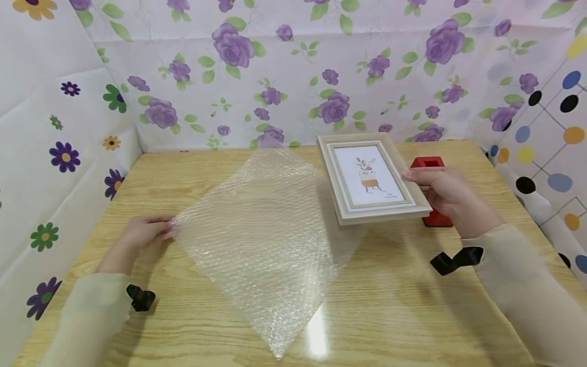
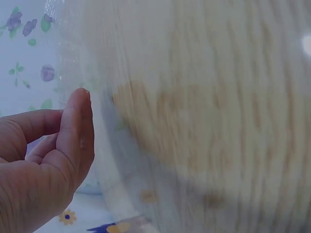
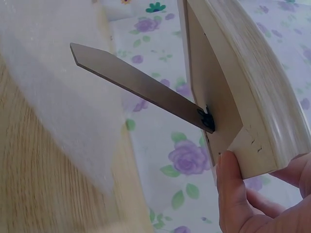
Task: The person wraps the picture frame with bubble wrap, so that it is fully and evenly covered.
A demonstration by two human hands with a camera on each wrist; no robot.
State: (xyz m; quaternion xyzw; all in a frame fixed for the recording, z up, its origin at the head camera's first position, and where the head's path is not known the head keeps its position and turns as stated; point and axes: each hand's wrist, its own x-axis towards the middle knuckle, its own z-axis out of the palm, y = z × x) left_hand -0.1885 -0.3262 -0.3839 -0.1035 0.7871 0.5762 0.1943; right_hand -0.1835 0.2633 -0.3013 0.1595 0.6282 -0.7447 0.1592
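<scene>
A clear sheet of bubble wrap [image 1: 261, 244] lies diamond-wise on the wooden table. At its left corner my left hand [image 1: 145, 234] pinches the sheet between thumb and fingers; the left wrist view shows that hand [image 2: 53, 150] beside the wrap [image 2: 204, 107]. My right hand [image 1: 451, 191] grips the lower right corner of a cream picture frame [image 1: 337, 178] above the wrap's right side. The frame holds a print of a potted plant. In the right wrist view the frame's back stand [image 3: 146, 90] sticks out, and the fingers of the right hand [image 3: 248, 204] clasp the frame's corner.
A red object [image 1: 437, 219] stands on the wooden table [image 1: 183, 316] behind my right hand, partly hidden by it. Floral cloth [image 1: 293, 66] hangs along the back, with patterned sheets on the left and right sides.
</scene>
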